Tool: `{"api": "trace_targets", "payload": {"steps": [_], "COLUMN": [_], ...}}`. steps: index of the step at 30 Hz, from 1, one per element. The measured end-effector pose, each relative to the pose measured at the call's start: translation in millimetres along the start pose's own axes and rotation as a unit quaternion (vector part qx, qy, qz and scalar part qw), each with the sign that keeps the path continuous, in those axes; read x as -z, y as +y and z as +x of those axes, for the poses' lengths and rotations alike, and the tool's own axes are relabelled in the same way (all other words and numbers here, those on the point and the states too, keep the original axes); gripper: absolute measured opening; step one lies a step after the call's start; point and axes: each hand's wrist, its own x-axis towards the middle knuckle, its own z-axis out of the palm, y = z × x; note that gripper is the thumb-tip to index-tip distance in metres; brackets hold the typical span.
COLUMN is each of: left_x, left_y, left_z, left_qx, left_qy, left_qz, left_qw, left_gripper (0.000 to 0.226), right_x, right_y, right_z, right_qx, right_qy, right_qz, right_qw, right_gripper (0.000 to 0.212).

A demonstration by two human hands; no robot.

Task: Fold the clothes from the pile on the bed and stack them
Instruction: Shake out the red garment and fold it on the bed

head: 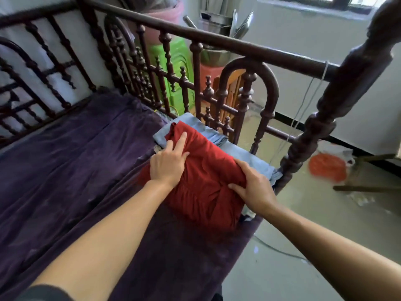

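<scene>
A folded red garment (208,170) lies on top of a folded light-blue garment (249,155) at the bed's right edge, close to the wooden footboard. My left hand (168,160) rests flat on the red garment's left side, fingers stretched toward its far corner. On the near right corner my right hand (252,185) holds the cloth, thumb on top and fingertips tucked over the edge. The red cloth is creased and bunched near my right hand. Most of the blue garment is covered.
A purple sheet (76,170) covers the bed. A dark carved wooden railing (217,88) and thick bedpost (321,118) border the stack at the back and right. Beyond lie green and pink plastic stools (180,68), a concrete floor and an orange bag (327,167).
</scene>
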Motion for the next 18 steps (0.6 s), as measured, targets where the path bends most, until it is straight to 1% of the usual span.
{"api": "trace_targets", "payload": {"steps": [2,4,7,8,10,11,12,13,14,15,16,17,18], "left_x": [-16.1,-42.4,-97.9,-118.0,-155.2,-168.2,-177.6,-185.3,-190.4,-192.9,-193.4,-193.9,-195.2], "left_y": [9.6,23.9,49.5,55.7,61.3,60.5,57.8,54.0,50.4,48.3,48.5,50.3,53.0], "left_z": [36.9,72.6,110.1,117.3,122.0,120.1,115.9,110.5,104.4,97.8,91.1,83.5,75.4], "left_qx": [0.014,0.022,0.01,0.007,0.004,0.008,0.017,0.027,0.032,0.03,0.028,0.027,0.032], "left_qy": [-0.025,-0.062,-0.138,-0.173,-0.234,-0.253,-0.262,-0.256,-0.233,-0.197,-0.161,-0.137,-0.127], "left_qz": [-0.028,-0.04,-0.071,-0.085,-0.068,-0.053,-0.048,-0.053,-0.061,-0.069,-0.076,-0.086,-0.095], "left_qw": [0.999,0.997,0.988,0.981,0.97,0.966,0.964,0.965,0.97,0.978,0.984,0.987,0.987], "left_gripper": [0.057,0.058,0.062,0.064,0.068,0.068,0.067,0.064,0.061,0.058,0.056,0.056,0.057], "right_x": [14.8,26.5,33.4,33.8,31.0,28.8,26.9,25.0,22.8,20.4,17.8,12.4,5.8], "right_y": [10.2,27.4,70.5,85.5,113.6,123.3,128.5,129.7,128.4,126.0,120.0,113.6,107.5], "right_z": [32.0,62.5,98.6,106.5,115.8,118.1,118.3,119.1,120.7,123.7,127.0,129.6,132.2], "right_qx": [-0.025,-0.076,-0.169,-0.197,-0.234,-0.241,-0.239,-0.218,-0.176,-0.117,-0.058,0.001,0.044], "right_qy": [-0.004,-0.018,-0.044,-0.066,-0.152,-0.2,-0.23,-0.227,-0.184,-0.111,-0.043,0.014,0.037], "right_qz": [0.008,0.011,-0.047,-0.079,-0.163,-0.206,-0.251,-0.298,-0.333,-0.354,-0.35,-0.315,-0.273], "right_qw": [1.0,0.997,0.983,0.975,0.946,0.927,0.909,0.901,0.908,0.921,0.934,0.949,0.96], "right_gripper": [0.073,0.073,0.075,0.076,0.076,0.072,0.066,0.057,0.047,0.04,0.038,0.04,0.044]}}
